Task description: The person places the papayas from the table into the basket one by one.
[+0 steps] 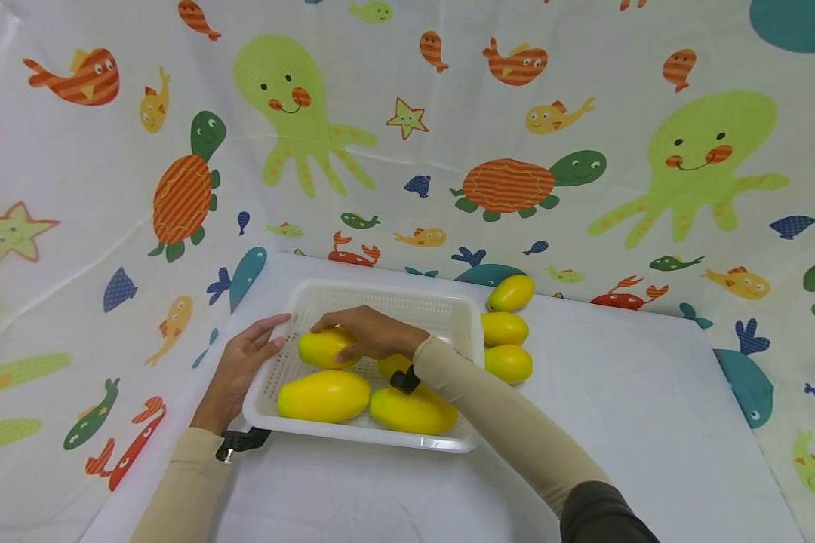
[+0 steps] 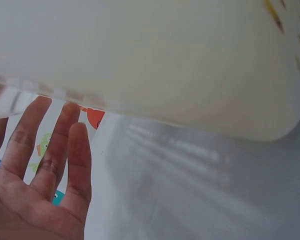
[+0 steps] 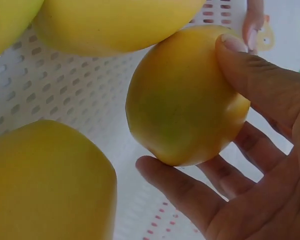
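In the head view my right hand (image 1: 373,332) reaches into a white plastic basket (image 1: 360,431) and grips a yellow, oblong mango-like fruit (image 1: 321,348) near the left wall. The right wrist view has the thumb on top of this fruit (image 3: 185,100) and the fingers around its far side and underneath. Two larger yellow fruits (image 1: 324,396) lie along the near side of the basket, and another (image 1: 390,366) is partly hidden by my right wrist. My left hand (image 1: 241,366) is at the basket's left side, its straight fingers (image 2: 75,155) against the outer wall.
Three more yellow fruits (image 1: 509,364) lie in a row on the white tabletop (image 1: 618,400), just right of the basket. Behind and to the left hangs a white cloth (image 1: 394,68) printed with sea animals.
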{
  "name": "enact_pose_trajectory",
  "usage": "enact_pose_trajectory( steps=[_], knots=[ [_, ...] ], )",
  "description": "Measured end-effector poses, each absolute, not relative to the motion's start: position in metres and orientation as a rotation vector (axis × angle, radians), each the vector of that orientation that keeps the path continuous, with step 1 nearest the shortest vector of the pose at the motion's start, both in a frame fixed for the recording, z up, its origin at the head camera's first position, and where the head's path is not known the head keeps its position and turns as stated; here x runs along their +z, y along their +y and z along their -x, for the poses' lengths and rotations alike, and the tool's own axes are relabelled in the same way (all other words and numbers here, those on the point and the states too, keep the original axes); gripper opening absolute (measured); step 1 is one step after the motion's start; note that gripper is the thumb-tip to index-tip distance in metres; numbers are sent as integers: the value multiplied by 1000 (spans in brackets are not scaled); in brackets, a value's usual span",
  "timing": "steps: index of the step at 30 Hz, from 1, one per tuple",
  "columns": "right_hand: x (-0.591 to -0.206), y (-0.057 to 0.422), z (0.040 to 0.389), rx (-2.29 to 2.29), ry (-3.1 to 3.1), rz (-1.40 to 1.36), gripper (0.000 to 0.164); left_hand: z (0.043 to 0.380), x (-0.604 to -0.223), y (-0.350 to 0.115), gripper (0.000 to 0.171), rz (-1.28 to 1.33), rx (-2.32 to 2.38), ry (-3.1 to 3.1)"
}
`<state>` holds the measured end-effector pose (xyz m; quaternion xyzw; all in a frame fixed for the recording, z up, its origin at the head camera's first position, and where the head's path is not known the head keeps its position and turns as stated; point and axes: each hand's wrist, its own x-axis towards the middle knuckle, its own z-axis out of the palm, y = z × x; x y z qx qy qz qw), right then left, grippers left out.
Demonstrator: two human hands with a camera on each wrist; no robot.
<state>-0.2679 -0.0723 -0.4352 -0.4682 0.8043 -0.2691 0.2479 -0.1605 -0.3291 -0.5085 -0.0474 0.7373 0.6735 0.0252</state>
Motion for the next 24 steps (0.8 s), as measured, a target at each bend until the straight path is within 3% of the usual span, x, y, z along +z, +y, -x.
enact_pose_trajectory(
  steps=[10,18,24],
  knots=[
    [-446,-82,270,-682,2181,1260,58,162,-510,-330,58,150,2084,2281],
    [-451,-89,271,-634,2165,1278,44,161,-510,-329,61,158,2070,2294],
    [-454,-89,273,-621,2174,1293,43,162,-510,-328,61,165,2064,2302]
  ],
)
